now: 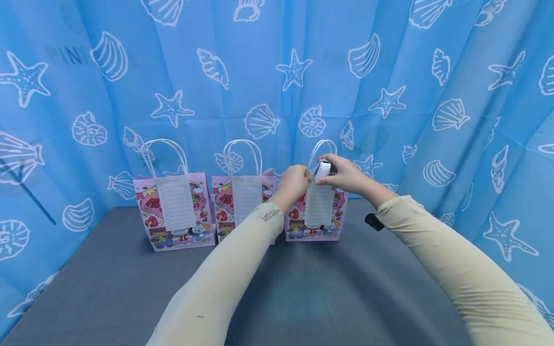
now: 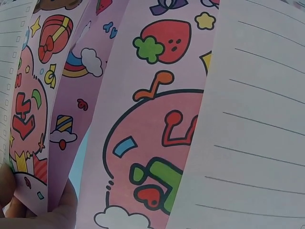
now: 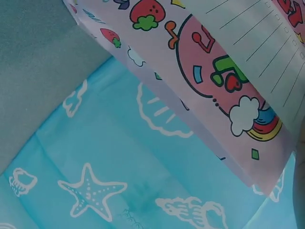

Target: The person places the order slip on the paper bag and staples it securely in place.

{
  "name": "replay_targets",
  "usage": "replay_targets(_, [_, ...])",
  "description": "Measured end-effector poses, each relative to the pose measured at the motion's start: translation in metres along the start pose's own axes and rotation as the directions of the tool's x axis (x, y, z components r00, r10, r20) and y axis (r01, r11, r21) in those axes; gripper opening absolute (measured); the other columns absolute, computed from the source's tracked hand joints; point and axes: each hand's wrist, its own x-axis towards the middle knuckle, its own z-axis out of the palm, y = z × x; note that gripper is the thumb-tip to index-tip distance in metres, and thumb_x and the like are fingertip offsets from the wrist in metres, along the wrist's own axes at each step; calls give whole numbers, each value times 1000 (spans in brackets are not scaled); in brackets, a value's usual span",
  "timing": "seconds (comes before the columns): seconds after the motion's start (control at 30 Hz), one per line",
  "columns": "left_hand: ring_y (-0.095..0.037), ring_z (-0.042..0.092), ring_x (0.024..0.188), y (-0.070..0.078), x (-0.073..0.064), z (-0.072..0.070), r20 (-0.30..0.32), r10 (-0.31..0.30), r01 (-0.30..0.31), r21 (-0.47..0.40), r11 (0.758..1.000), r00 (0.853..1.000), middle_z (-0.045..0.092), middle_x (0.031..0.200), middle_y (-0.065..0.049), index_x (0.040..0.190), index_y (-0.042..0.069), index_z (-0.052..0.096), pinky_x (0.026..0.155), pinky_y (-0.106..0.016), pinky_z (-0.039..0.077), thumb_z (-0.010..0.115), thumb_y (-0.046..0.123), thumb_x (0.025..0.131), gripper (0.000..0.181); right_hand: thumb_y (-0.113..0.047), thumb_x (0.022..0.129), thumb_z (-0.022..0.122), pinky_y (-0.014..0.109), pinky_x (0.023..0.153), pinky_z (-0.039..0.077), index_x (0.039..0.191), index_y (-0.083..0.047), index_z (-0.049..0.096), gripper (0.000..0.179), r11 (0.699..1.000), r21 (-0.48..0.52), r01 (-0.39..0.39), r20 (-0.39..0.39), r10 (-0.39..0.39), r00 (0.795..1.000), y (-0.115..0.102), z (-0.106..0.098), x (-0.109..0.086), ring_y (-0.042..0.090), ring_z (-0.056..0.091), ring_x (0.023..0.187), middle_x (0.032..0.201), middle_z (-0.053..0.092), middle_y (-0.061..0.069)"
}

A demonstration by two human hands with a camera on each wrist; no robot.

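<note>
The right paper bag [image 1: 296,228] stands upright, pink with cartoon prints and white rope handles. A lined white sheet [image 1: 319,206] hangs down its front. My left hand [image 1: 294,183] pinches the bag's top left part; in the left wrist view its fingers [image 2: 64,210] lie round the upper edge. My right hand [image 1: 346,175] holds a small white stapler [image 1: 322,170] between thumb and fingers, at the top of the sheet. The stapler's far end is hidden. In the right wrist view the same bag [image 3: 190,81] and sheet fill the upper right.
To the left stand two matching bags, a middle one [image 1: 222,204] and a left one [image 1: 149,211], each with a lined sheet on its front. They rest on a grey table cover [image 1: 130,288]. A blue curtain [image 1: 277,77] with white shell and starfish prints hangs behind.
</note>
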Motion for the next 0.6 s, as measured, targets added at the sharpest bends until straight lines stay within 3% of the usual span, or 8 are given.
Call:
replay_targets(0.17, [-16,63,82,0,-2,-1,-11,13,-13,22,1000,1000,70,102,-4,111,8,70,68,-26,49,55,20,101,22,-5,89,71,43,77,53,146,5,30,71,1000,17,-22,82,21,996,-4,-2,1,35,59,99,115,54,26])
replay_targets(0.27, [-15,59,74,0,-2,-1,-10,23,-23,26,999,1000,69,97,-4,110,8,70,63,-25,47,54,22,101,23,-2,85,73,46,83,52,145,4,31,73,1000,-7,-28,85,28,996,-6,-1,1,39,58,104,118,52,27])
replay_targets(0.43, [-14,57,72,-1,-3,-1,-16,32,-31,20,999,999,68,97,-4,110,8,70,62,-24,46,53,21,102,23,-1,82,76,45,79,52,135,6,42,63,998,-63,-20,29,22,999,-5,3,3,36,59,97,112,57,25])
replay_targets(0.6, [-15,59,76,-2,-2,0,-27,41,-40,22,999,999,69,99,-4,110,8,70,66,-25,47,54,22,101,23,-1,79,79,43,75,53,132,6,45,63,994,-110,-13,21,16,1000,-4,7,4,34,61,93,109,59,23])
